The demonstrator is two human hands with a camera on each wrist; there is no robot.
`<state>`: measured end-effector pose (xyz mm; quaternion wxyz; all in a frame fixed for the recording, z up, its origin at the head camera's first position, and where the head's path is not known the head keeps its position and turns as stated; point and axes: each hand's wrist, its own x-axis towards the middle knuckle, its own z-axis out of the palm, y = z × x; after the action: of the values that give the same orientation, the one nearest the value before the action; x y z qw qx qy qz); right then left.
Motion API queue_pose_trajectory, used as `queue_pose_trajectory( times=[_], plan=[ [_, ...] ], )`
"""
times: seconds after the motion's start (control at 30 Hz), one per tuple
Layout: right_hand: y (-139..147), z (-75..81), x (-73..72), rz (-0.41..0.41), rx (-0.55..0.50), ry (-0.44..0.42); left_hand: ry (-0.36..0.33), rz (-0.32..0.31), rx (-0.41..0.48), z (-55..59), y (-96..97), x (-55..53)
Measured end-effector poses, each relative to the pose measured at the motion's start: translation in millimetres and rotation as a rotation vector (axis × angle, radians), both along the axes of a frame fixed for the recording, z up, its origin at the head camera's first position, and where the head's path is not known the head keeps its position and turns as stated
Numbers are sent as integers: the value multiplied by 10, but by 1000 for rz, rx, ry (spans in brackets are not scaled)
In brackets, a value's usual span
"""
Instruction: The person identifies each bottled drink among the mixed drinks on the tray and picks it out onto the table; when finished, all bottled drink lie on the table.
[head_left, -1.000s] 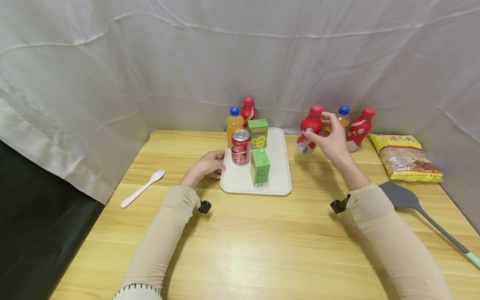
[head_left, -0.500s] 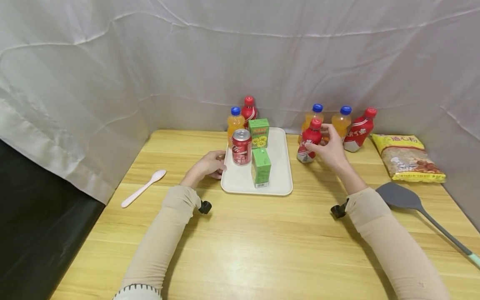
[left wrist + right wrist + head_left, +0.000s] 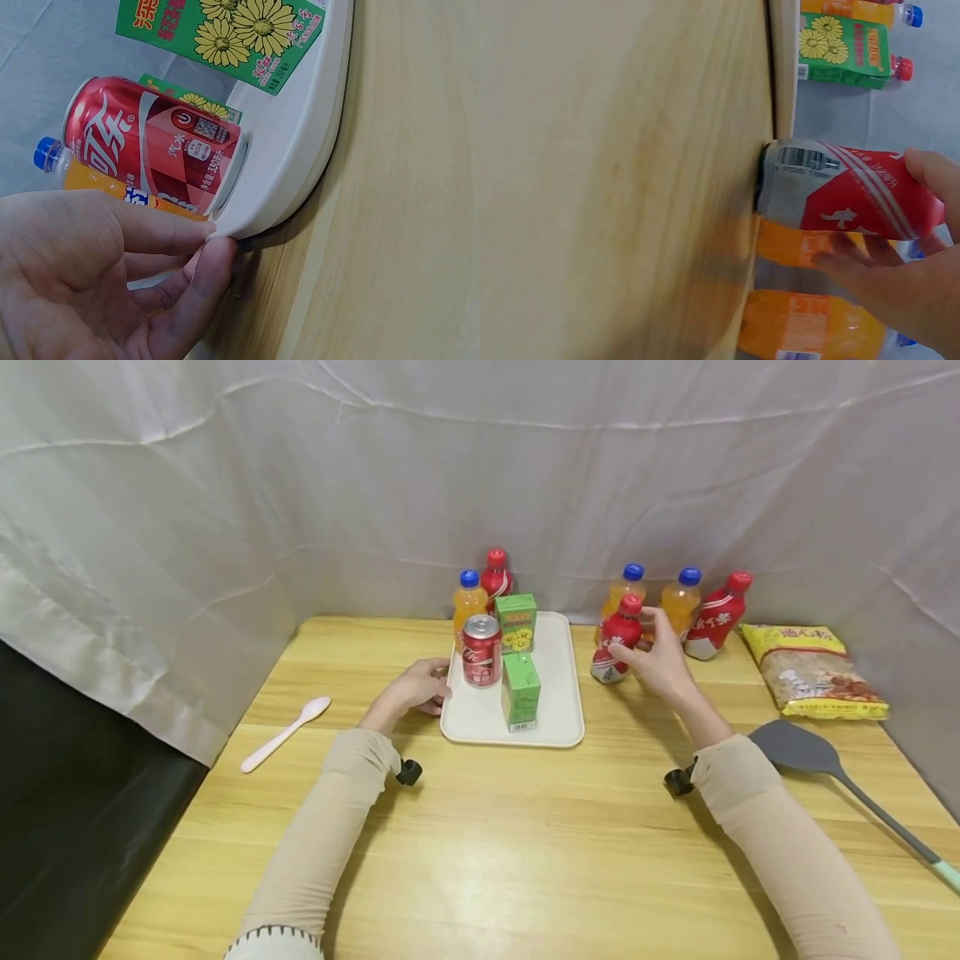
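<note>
My left hand [image 3: 414, 687] pinches the left rim of a cream tray [image 3: 558, 693] between thumb and forefinger. On the tray stand a red soda can [image 3: 481, 653], two green drink cartons [image 3: 521, 692] [image 3: 516, 620], an orange soda bottle [image 3: 468, 603] with a blue cap and, at the back, a red bottle [image 3: 495, 578] partly hidden. To the tray's right, my right hand [image 3: 663, 656] holds another red drink bottle [image 3: 855, 187] upright near its top, its base at the tabletop. Close behind it stand two orange soda bottles [image 3: 628, 588] [image 3: 679, 607].
A third red bottle [image 3: 716, 617] stands tilted at the back right, beside a yellow bag of pasta [image 3: 816, 672]. A grey spatula [image 3: 798, 750] lies at the right. The pink spoon [image 3: 285, 735] lies at the left. A grey curtain [image 3: 480, 468] closes off the back.
My right hand has lowered the red bottle and brought it slightly toward me, so the orange bottle behind it shows. My left hand stays at the tray's rim.
</note>
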<state>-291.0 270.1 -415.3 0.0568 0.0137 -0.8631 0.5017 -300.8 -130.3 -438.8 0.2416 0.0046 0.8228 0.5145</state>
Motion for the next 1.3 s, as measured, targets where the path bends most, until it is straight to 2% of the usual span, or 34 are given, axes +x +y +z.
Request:
queue_pose_trajectory(
  times=[0.07,0.13,0.2,0.27,0.37,0.43,0.47,0.5,0.57,0.63,0.7,0.77,0.93,1.1,1.3],
  plan=[
    [-8,9,38,-29,7,23,-5,-4,-3,-8,-1,-10],
    [-46,40,94,-80,17,108,-8,-12,-9,-8,0,-20],
    [-126,117,159,-131,32,250,-6,-15,-13,-4,-2,-31],
    [-245,231,201,-146,61,450,-1,-12,-15,7,-6,-42],
    [-480,433,213,-76,144,712,7,-9,-21,21,-19,-54],
    [-649,547,178,25,222,783,4,-6,-19,20,-22,-58],
    [-733,594,151,79,262,765,1,-5,-17,16,-21,-57],
    [-812,633,122,143,303,706,-2,-5,-17,11,-20,-55],
    [-952,690,41,272,379,519,-11,-3,-11,-10,-8,-50],
    [-1070,708,-71,368,436,311,-17,1,-6,-40,14,-45],
    [-1155,682,-190,429,476,164,-21,2,-2,-76,41,-43],
    [-1217,623,-307,462,494,94,-19,3,0,-107,70,-37],
    [-1347,502,-544,460,523,53,-15,1,-6,-104,89,-19],
    [-1523,469,-764,468,531,75,-7,23,-26,-48,32,-2],
    [-1626,492,-884,426,585,117,-1,15,-19,-7,17,16]
  ],
)
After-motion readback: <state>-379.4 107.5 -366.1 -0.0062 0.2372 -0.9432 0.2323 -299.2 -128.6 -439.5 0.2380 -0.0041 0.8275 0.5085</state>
